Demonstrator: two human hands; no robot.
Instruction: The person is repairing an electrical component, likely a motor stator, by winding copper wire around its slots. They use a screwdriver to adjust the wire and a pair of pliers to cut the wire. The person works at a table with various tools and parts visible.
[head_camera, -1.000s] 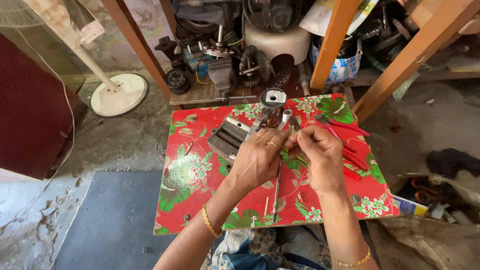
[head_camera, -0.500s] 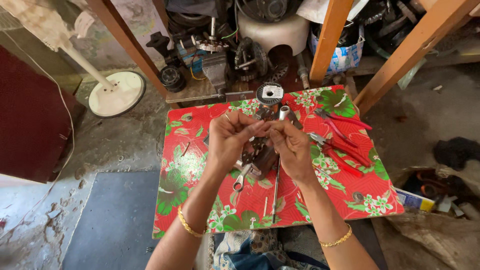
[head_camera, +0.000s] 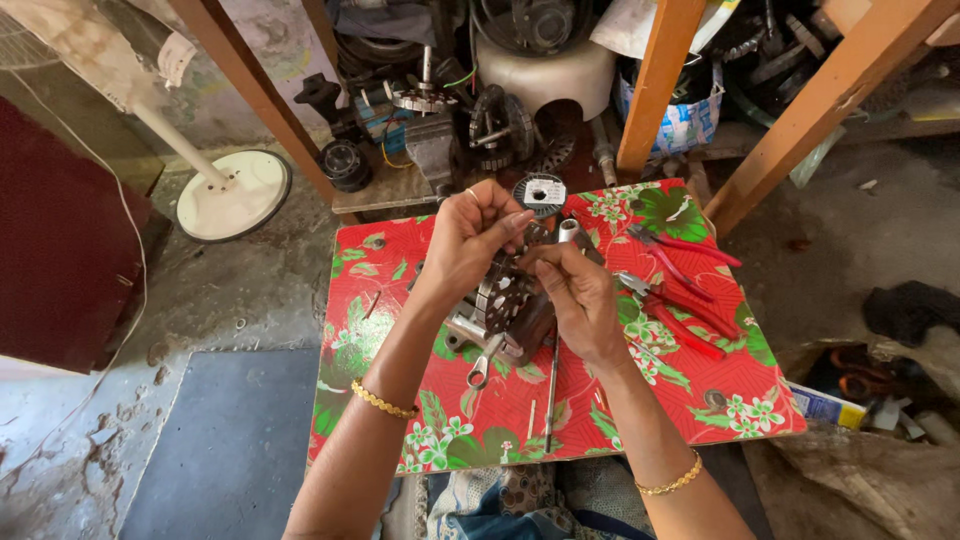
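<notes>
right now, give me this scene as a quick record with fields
surface: small table with a red flowered cloth
left hand: left hand raised over the motor part, fingers pinched together
right hand: right hand gripping the motor part
tools: red-handled pliers, wrench, thin rod
also on cloth: wire spool
behind: shelf of motor parts, white fan base

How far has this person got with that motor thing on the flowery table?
Looks done: the motor part is out of any casing, sitting bare on the red floral table. In hand: left hand and right hand both work at its top end. Left: red-handled pliers, a spanner and a thin rod lie unused beside it; how much remains I cannot tell.
</notes>
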